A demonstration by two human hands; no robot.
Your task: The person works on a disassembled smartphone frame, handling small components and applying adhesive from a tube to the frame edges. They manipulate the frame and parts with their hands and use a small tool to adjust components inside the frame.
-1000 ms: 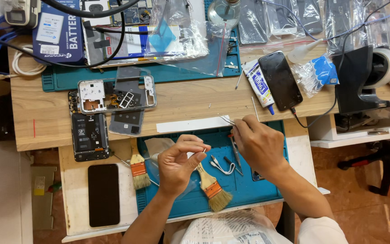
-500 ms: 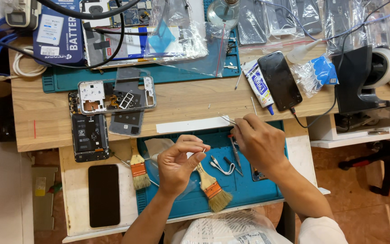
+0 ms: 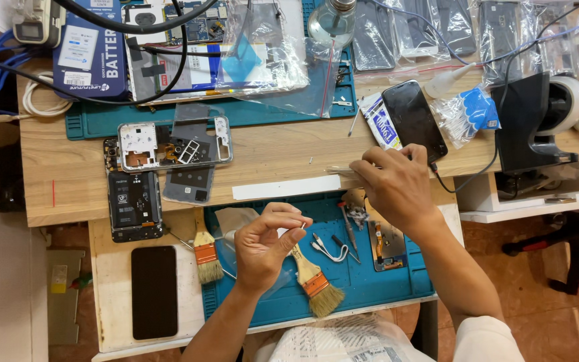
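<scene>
From here I can't make out much of what sits between my left hand (image 3: 266,245) fingertips: a tiny white piece (image 3: 302,228), pinched by thumb and forefinger, the other fingers curled in. It hangs over the blue mat (image 3: 370,295), near the middle of the view. My right hand (image 3: 397,184), at about two o'clock from the left, holds thin tweezers (image 3: 338,169) whose tips poke out toward nine o'clock; the fingers are pressed together around them, though the grip itself is hidden under the knuckles. A small phone part (image 3: 387,245) lies half covered below that wrist.

I count two paintbrushes: one (image 3: 313,281) just beside the left hand at four o'clock, the other (image 3: 204,251) at nine o'clock on the mat's edge. I count three phones with dark faces: one (image 3: 154,291) at the lower left, an opened one (image 3: 135,204) above it, one (image 3: 413,121) at one o'clock. A stripped phone frame (image 3: 174,142) lies at eleven o'clock. The clear bags (image 3: 437,30) along the top are cut off by the frame, so I can't count them.

The bench (image 3: 276,151) is pale wood, with a second blue mat (image 3: 236,114) at twelve o'clock and black cables (image 3: 135,27) looping over it. The floor (image 3: 544,281) at three o'clock is reddish tile.
</scene>
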